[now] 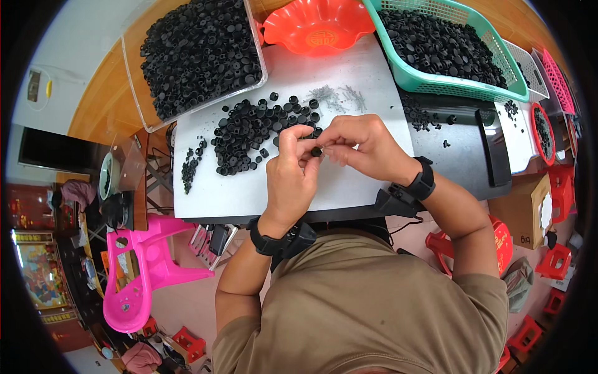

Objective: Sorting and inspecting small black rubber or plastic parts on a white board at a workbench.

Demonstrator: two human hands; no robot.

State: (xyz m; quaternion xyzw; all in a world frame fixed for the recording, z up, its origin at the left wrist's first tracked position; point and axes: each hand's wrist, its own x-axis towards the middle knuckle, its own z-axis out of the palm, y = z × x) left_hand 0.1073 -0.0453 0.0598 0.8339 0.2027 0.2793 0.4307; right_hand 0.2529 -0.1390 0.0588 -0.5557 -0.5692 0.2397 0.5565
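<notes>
Above the white work sheet [218, 196], my hands meet over its middle. My left hand [290, 177] is closed, its fingertips pinching a small black cap-like part [316, 151]. Right against that part, my right hand [367, 146] is closed in a pinch; whatever lies between its fingertips is too small to make out. A loose heap of black round plastic caps [240, 134] spreads just left of my hands. Beyond my fingers lie thin silvery pin-like pieces [324, 93]. Smaller black pieces [189, 171] form a narrow pile at the sheet's left side.
A clear bin [265, 68] full of black caps stands far left, beside a red scalloped bowl [324, 28]. A green basket [398, 71] of black parts sits far right. Black pieces lie on the dark surface [455, 162] at right. A pink plastic chair [146, 268] stands left below.
</notes>
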